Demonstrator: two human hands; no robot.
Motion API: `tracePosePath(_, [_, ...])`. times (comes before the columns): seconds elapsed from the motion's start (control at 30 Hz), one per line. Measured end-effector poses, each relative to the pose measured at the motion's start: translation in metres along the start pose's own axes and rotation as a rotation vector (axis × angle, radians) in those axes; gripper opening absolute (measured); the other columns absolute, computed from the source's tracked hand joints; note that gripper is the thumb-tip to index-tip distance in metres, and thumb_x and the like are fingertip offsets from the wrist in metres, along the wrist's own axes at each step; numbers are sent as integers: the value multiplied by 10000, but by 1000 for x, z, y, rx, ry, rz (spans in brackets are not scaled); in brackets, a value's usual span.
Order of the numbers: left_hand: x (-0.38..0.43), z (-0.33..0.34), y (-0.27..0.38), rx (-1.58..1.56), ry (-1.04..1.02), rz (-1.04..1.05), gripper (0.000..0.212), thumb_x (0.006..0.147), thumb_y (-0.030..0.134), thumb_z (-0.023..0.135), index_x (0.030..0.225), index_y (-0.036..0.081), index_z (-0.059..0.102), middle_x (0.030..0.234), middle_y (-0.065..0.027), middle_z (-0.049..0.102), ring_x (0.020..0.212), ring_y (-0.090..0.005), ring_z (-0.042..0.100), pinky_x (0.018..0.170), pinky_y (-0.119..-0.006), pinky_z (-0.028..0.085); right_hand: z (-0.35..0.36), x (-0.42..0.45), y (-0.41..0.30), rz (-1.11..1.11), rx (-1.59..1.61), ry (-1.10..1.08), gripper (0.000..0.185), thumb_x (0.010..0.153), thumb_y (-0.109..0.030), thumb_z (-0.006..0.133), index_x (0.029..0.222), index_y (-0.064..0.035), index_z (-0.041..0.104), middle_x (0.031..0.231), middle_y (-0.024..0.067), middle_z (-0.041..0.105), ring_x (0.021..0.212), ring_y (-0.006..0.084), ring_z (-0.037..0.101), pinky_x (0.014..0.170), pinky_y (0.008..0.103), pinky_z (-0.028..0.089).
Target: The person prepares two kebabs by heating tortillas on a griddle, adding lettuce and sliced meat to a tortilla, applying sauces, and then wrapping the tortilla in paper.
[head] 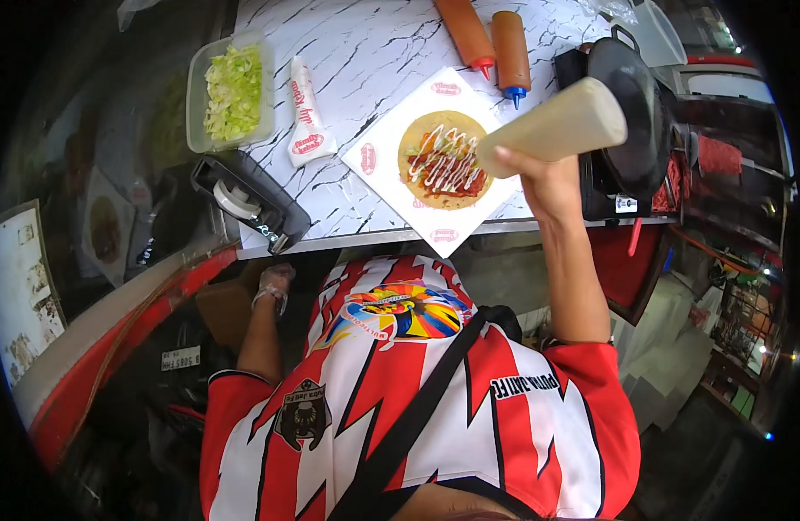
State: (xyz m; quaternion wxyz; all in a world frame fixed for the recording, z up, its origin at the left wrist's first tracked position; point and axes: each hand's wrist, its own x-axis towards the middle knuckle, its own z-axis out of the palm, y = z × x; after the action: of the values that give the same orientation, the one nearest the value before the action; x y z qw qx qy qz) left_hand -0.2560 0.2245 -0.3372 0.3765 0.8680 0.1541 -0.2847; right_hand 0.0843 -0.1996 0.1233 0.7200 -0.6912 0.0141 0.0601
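My right hand (542, 176) grips a pale squeeze bottle (563, 120), tilted with its lower end up at the right. The bottle's nozzle is hidden. Beside and partly under it, a flat round tortilla (423, 130) rests on a square of printed white paper (387, 166). Shredded lettuce and reddish filling (432, 170) lie on the tortilla, crossed by white zigzag lines of sauce (462, 146). My left hand (277, 281), in a clear plastic glove, hangs low below the counter edge, away from the food; its fingers are too dark to make out.
A lettuce tub (266, 107), a paper-wrapped roll (307, 117) and a black tape dispenser (279, 208) stand on the left of the marbled counter (348, 39). Two orange-brown sauce bottles (468, 32) (511, 49) lie at the back. A black griddle appliance (625, 117) occupies the right.
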Motion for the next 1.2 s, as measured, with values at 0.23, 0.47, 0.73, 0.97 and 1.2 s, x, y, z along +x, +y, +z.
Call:
tracePosePath(0.23, [8, -7, -2, 131, -97, -81, 406, 924, 422, 700, 1148, 93, 775, 1243, -111, 742, 1207, -284, 674, 1085, -366, 500, 21, 61, -7, -86, 28, -153, 594, 805, -97, 836, 1304, -5, 527, 1188, 134, 651, 1043, 239, 690, 894, 381, 587])
tracePosePath(0.47, [-14, -37, 31, -145, 13, -147, 380, 928, 371, 746, 1158, 69, 765, 1153, -130, 771, 1101, -276, 724, 1003, -379, 542, 83, 111, 79, 386, 14, -178, 1010, 870, -339, 832, 1577, -26, 183, 1311, 270, 523, 1144, 307, 631, 931, 414, 579])
tracePosePath(0.73, [-99, -147, 263, -482, -454, -28, 440, 985, 370, 714, 1263, 30, 687, 1156, -94, 736, 1079, -167, 669, 972, -317, 522, 13, 89, 98, -295, -355, 25, 719, 881, -309, 795, 1456, -54, 447, 1305, 230, 598, 1216, 370, 606, 998, 456, 511])
tracePosePath(0.97, [-47, -142, 427, -847, -60, 69, 430, 980, 357, 721, 1240, 18, 677, 884, -64, 724, 692, -124, 661, 578, -243, 488, -49, 96, 93, -514, -1121, 234, 558, 875, -191, 736, 1408, -131, 584, 1409, 177, 505, 1309, 393, 470, 1050, 577, 417])
tracePosePath(1.2, [-10, -113, 450, -1004, 163, -124, 196, 996, 251, 684, 936, 65, 693, 590, 54, 470, 457, -74, 396, 416, -250, 300, -75, 90, 130, -463, -960, -76, 702, 847, -24, 571, 1539, -95, 475, 1634, 239, 330, 1532, 444, 269, 1162, 602, 332])
